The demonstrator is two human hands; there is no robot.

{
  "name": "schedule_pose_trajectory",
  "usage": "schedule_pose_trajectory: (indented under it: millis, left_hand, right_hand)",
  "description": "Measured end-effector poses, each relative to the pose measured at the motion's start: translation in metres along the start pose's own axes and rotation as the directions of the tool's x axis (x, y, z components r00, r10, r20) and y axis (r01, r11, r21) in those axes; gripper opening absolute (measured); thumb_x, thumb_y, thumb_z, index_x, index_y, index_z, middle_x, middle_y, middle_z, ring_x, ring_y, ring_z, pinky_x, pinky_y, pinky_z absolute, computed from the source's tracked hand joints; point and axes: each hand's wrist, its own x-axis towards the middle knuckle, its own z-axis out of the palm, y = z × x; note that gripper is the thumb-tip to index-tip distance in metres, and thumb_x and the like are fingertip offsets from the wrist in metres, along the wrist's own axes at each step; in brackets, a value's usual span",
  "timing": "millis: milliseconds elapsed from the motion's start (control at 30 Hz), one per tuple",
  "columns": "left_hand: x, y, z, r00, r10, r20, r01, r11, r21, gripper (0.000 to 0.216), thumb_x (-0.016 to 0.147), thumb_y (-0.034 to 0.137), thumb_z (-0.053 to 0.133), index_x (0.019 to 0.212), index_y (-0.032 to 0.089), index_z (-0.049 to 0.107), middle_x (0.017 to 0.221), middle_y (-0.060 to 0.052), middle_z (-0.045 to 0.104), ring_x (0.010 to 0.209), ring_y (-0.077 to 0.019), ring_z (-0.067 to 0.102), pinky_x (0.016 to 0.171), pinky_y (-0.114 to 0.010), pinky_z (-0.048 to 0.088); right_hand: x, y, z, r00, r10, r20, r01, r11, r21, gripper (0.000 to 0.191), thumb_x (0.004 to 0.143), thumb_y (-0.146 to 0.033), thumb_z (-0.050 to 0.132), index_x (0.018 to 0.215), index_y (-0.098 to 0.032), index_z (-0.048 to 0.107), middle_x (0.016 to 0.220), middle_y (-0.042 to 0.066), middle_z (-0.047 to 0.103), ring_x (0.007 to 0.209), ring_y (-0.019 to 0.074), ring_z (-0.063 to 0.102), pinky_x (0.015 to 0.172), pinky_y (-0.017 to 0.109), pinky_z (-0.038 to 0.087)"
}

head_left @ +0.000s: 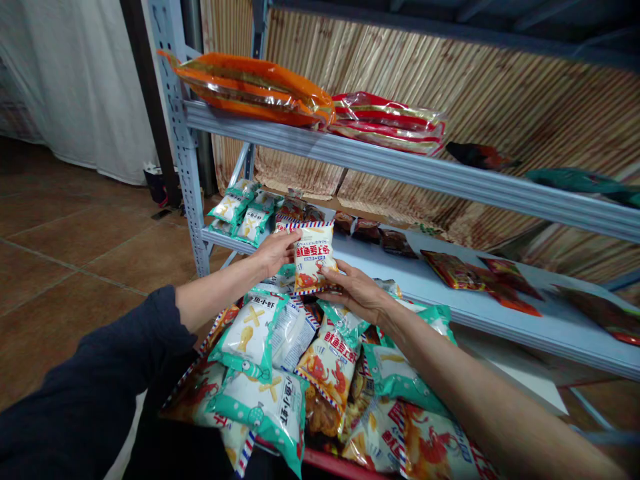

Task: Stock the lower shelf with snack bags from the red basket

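Observation:
Between both hands is a white snack bag [314, 259] with red lettering, a crayfish picture and striped edges, held up over a heap of other bags. My left hand [278, 252] pinches its left side near the top. At its lower right side, my right hand [357, 290] grips it, the thumb on the front and the fingers partly hidden beneath. Below are teal-and-white snack bags [253, 327] and more white crayfish bags [327, 363], piled in a container with a red rim [345, 465].
A blue metal shelf [305, 143] stands ahead. Its upper level carries a large orange bag [250, 87] and a red-striped bag [390, 120]. Small teal bags [255, 217] and dark packets [397, 243] lie on the lower level. A white curtain [85, 87] hangs at left above the tiled floor [75, 267].

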Motion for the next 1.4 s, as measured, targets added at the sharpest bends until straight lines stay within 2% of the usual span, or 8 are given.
schedule_pose_trajectory:
  millis: [200,467,800,1033,1233,1400]
  left_hand:
    - [0.002,0.002,0.001,0.994,-0.014,-0.105,0.007,0.998,-0.067,0.006,0.074,0.019,0.057,0.073,0.013,0.059,0.066,-0.005,0.063,0.055,-0.0119,0.055,0.055,-0.026,0.043]
    - [0.007,0.003,0.000,0.982,0.027,-0.186,-0.028,1.000,0.001,0.005,0.068,0.012,0.058,0.065,0.015,0.056,0.058,-0.002,0.059,0.048,-0.0104,0.052,0.051,-0.025,0.040]
    - [0.010,0.004,0.002,0.973,0.014,-0.231,-0.013,1.000,0.005,0.011,0.070,0.011,0.056,0.059,0.014,0.056,0.054,-0.002,0.057,0.046,-0.0098,0.049,0.052,-0.026,0.038]
    - [0.005,0.011,-0.001,0.990,-0.066,-0.121,0.058,0.996,-0.064,0.010,0.073,0.017,0.056,0.065,0.014,0.059,0.060,-0.004,0.061,0.052,-0.0120,0.053,0.060,-0.028,0.042]
    - [0.010,0.011,0.001,0.977,-0.036,-0.210,0.039,0.999,0.010,0.007,0.068,0.016,0.057,0.061,0.015,0.056,0.054,-0.003,0.059,0.050,-0.0117,0.052,0.058,-0.027,0.043]
    - [0.014,0.005,-0.001,0.974,0.014,-0.228,-0.007,0.999,0.031,0.005,0.068,0.018,0.060,0.066,0.014,0.056,0.058,-0.003,0.061,0.051,-0.0120,0.054,0.057,-0.027,0.043]
  right_hand:
    - [0.000,0.011,0.003,0.997,0.068,-0.024,-0.063,0.987,0.149,0.028,0.071,-0.018,0.065,0.096,-0.024,0.056,0.106,0.001,0.061,0.094,0.0148,0.059,0.073,0.025,0.052]
    - [-0.001,0.018,0.011,0.991,0.077,-0.109,-0.052,0.974,0.221,0.032,0.068,-0.002,0.059,0.093,-0.022,0.060,0.096,0.000,0.065,0.082,0.0114,0.061,0.068,0.021,0.054]
    - [-0.004,0.021,0.017,0.993,0.070,-0.099,-0.041,0.961,0.274,0.026,0.067,-0.001,0.059,0.088,-0.016,0.063,0.093,0.003,0.066,0.079,0.0119,0.062,0.069,0.021,0.055]
    - [-0.005,0.021,0.020,0.989,0.101,-0.107,-0.070,0.963,0.260,0.031,0.066,0.004,0.053,0.086,-0.017,0.063,0.092,0.001,0.066,0.084,0.0126,0.062,0.074,0.023,0.053]
    - [-0.007,0.024,0.019,0.993,0.100,-0.067,-0.078,0.958,0.276,0.032,0.064,0.006,0.052,0.086,-0.016,0.062,0.094,0.002,0.065,0.085,0.0128,0.060,0.078,0.025,0.052]
    - [-0.008,0.022,0.018,0.983,0.150,-0.101,-0.109,0.938,0.329,0.021,0.067,-0.001,0.057,0.081,-0.015,0.058,0.077,0.000,0.063,0.069,0.0094,0.060,0.074,0.025,0.054]
